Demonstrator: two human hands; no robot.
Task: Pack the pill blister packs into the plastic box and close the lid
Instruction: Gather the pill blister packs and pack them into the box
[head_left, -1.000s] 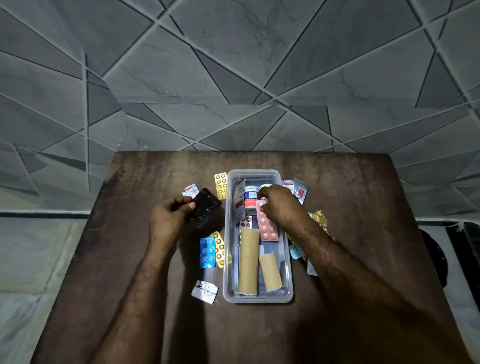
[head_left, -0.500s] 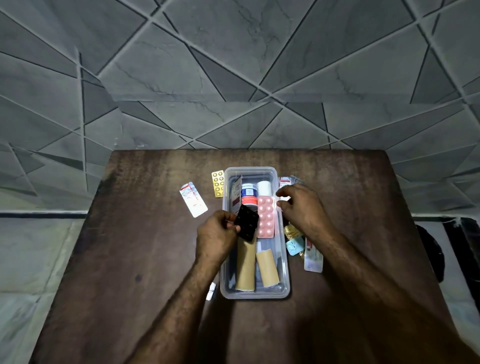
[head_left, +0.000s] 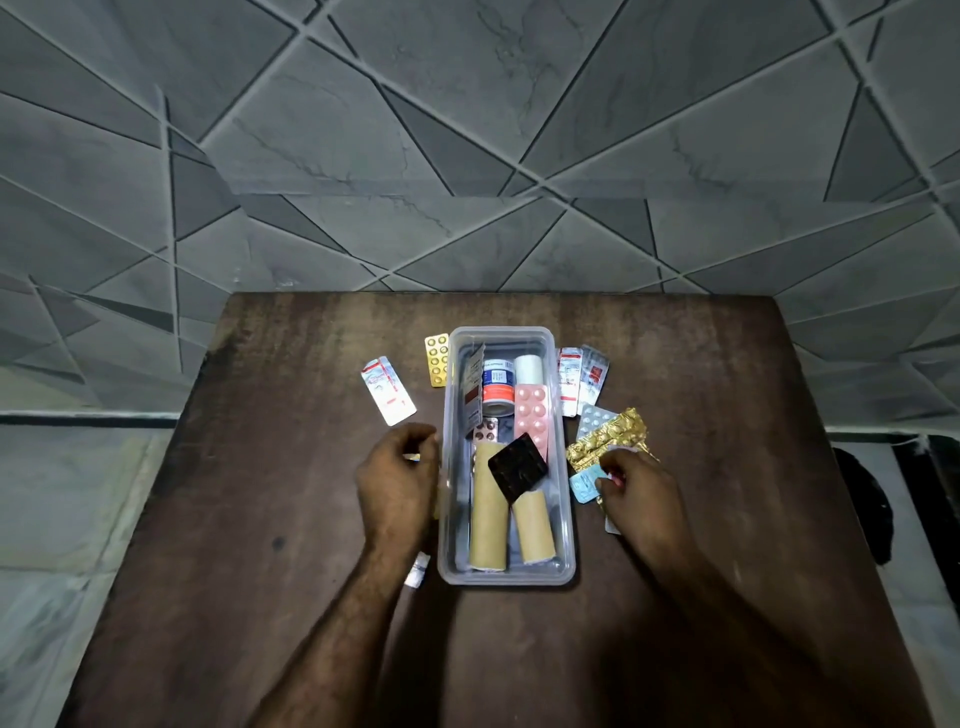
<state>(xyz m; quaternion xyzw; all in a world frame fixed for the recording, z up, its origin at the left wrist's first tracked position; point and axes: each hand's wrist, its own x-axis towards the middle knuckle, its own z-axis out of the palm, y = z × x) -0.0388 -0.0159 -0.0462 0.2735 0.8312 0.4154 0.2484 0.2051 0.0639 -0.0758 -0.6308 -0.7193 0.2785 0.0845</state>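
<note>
A clear plastic box (head_left: 568, 519) stands open mid-table. Inside lie a black blister pack (head_left: 518, 467), a pink blister pack (head_left: 531, 413), two tan rolls (head_left: 488, 514) and a small bottle (head_left: 497, 383). My left hand (head_left: 397, 475) hovers just left of the box, fingers loosely curled, holding nothing I can see. My right hand (head_left: 636, 491) is right of the box, fingertips pinching a small light-blue blister pack (head_left: 584, 483) beside a crumpled gold foil pack (head_left: 605, 439). No lid is in view.
Loose packs lie round the box: a yellow one (head_left: 436, 359) and a white-red strip (head_left: 388, 389) to the left, white-red packs (head_left: 582, 379) and a silver one (head_left: 595, 418) to the right, another (head_left: 417, 570) under my left forearm. The brown table (head_left: 260, 519) ends at tiled floor.
My left hand let go of the black blister pack, which now lies in the box, and moved out to the left. My right hand moved down to the light-blue pack.
</note>
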